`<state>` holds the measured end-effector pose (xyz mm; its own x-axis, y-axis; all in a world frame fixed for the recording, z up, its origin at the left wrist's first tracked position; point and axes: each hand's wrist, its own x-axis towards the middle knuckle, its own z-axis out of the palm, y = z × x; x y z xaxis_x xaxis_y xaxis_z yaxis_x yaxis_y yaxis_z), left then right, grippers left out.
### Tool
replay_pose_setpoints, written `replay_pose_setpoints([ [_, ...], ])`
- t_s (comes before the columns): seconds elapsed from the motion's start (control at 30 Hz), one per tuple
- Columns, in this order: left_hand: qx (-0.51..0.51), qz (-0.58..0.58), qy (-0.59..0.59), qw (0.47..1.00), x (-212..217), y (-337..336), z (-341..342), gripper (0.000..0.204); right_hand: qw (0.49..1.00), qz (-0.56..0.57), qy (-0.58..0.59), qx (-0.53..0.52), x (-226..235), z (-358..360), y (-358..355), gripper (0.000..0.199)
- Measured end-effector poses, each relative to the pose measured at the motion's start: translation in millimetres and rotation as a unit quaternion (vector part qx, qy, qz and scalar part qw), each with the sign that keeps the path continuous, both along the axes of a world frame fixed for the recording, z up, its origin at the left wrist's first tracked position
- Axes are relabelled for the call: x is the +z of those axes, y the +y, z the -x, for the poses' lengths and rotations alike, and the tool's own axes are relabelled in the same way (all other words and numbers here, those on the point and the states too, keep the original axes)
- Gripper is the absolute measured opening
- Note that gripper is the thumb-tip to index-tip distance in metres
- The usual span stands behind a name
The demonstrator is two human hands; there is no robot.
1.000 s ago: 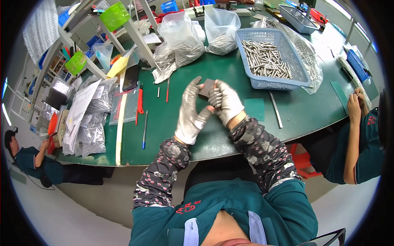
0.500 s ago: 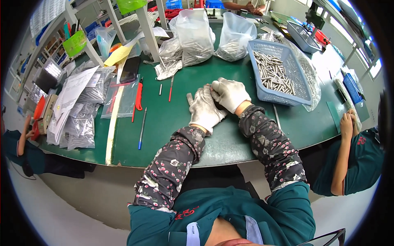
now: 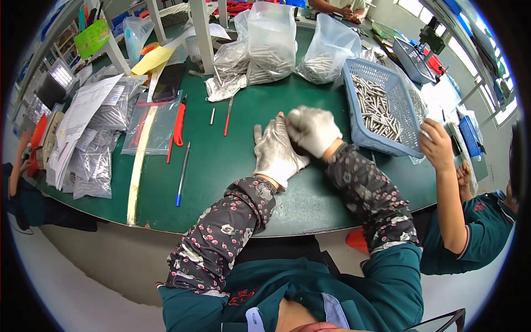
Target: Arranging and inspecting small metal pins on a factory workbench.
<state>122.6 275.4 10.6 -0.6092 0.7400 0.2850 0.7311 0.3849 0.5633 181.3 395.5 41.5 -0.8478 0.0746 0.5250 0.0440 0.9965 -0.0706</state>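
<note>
Both my hands wear pale work gloves and rest on the green table. My left hand lies palm down with its fingers spread. My right hand is curled into a fist that touches the left hand's thumb side. A small dark thing peeks out between the two hands; most of it is hidden and I cannot tell what it is. A blue plastic basket with several metal rods stands just right of my right hand.
A co-worker's bare hand reaches the basket's near right corner. Clear bags of metal rods stand at the back. A red cutter, a blue pen and stacked bags and papers lie to the left.
My hands came down from holding a small flat pouch in the air to resting on the table. The left hand flattened out and the right hand closed into a fist.
</note>
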Motion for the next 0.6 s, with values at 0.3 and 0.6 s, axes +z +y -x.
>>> replay_pose_setpoints([
  [0.3, -0.003, 0.018, -0.033, 0.999, 0.9, -3.3, -2.4, 0.104, 0.999, -0.025, -0.042, 0.009, 4.6, 0.9, 9.9, 0.014],
  [0.6, -0.012, -0.015, -0.034, 0.999, 3.0, -0.5, -1.5, 0.101, 0.999, -0.025, -0.015, 0.022, 8.0, 8.9, 9.2, 0.015],
])
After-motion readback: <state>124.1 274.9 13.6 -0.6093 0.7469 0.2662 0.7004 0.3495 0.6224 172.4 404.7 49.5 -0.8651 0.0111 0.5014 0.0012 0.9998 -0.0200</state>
